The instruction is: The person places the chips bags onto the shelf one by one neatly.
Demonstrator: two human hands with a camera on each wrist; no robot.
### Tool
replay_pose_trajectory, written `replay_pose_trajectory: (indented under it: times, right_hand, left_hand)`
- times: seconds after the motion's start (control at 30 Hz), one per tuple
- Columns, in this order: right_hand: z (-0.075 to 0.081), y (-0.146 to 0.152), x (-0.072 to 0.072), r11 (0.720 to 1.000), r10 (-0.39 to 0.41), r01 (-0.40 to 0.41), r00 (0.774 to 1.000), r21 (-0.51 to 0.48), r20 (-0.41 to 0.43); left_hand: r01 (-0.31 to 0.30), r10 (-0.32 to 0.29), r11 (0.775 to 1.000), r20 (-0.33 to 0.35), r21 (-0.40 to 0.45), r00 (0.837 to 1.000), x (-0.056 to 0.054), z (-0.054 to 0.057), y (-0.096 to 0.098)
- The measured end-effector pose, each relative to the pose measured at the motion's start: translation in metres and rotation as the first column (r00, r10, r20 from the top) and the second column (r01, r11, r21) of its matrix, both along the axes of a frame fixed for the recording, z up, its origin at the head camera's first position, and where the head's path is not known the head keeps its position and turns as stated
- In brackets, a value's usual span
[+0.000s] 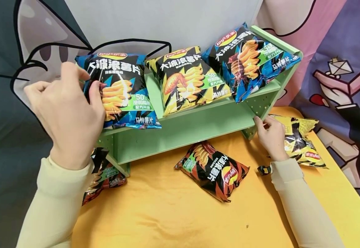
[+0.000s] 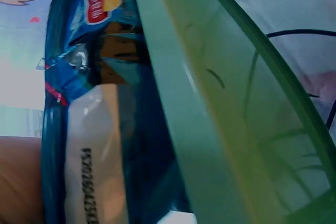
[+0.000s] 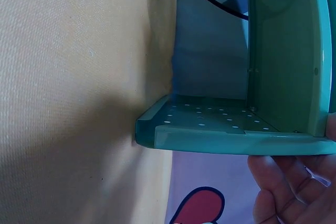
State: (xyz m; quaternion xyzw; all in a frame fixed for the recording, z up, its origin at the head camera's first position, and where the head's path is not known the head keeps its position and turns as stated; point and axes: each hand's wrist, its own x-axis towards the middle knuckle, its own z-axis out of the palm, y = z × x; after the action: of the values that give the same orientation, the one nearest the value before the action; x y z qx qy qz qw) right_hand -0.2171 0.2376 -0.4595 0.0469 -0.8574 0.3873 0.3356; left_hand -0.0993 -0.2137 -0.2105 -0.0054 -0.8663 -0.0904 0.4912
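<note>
L hand (image 1: 71, 110): thumb & index clamped on the L edge of the blue-black chip bag (image 1: 122, 93). R hand (image 1: 272, 136): thumb & fingers pinching the R side panel (image 1: 262, 103) of the green shelf (image 1: 173, 134), low down; R wrist view has fingers against its outer face, thumb mostly out of shot.

Bag's at the L end of the top tier, tipped back, lower end lapping the front edge. L wrist view: bag right by a green board; touching or not, can't tell.

Risks, my read: bag could slide off the front b/c it overhangs & the film looks slick; L pinch is on one edge only, so pulling there could twist it or crease the film. If R hand tugs the panel, shelf could skew & shake loose the yellow-black bag (image 1: 192, 82) or the R blue bag (image 1: 245, 62), which also lap the front edge.

Orientation: bag's front faces the person, print upright; logo end up & away, lower seam toward them. Long axis runs logo-to-seam, slanting slightly R going down.

Further out, on the bench (image 1: 155, 213): red-black bag (image 1: 214, 168) in front of shelf, another yellow bag (image 1: 304, 141) just beyond R hand.
</note>
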Motion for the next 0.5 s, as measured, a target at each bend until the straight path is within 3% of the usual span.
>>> replay_pose_trajectory:
  times: [0.27,0.5]
  right_hand:
    - [-0.001,-0.001,0.000,1.000,-0.004,0.004,1.000,-0.002,0.019]
    - [-0.002,0.001,-0.001,1.000,-0.008,0.008,1.000,0.005,0.005]
  left_hand:
    - [-0.056,0.065,0.971,0.033,-0.233,0.997,-0.014,-0.008,0.003]
    - [-0.087,0.103,0.954,0.044,-0.286,0.994,-0.009,-0.013,0.002]
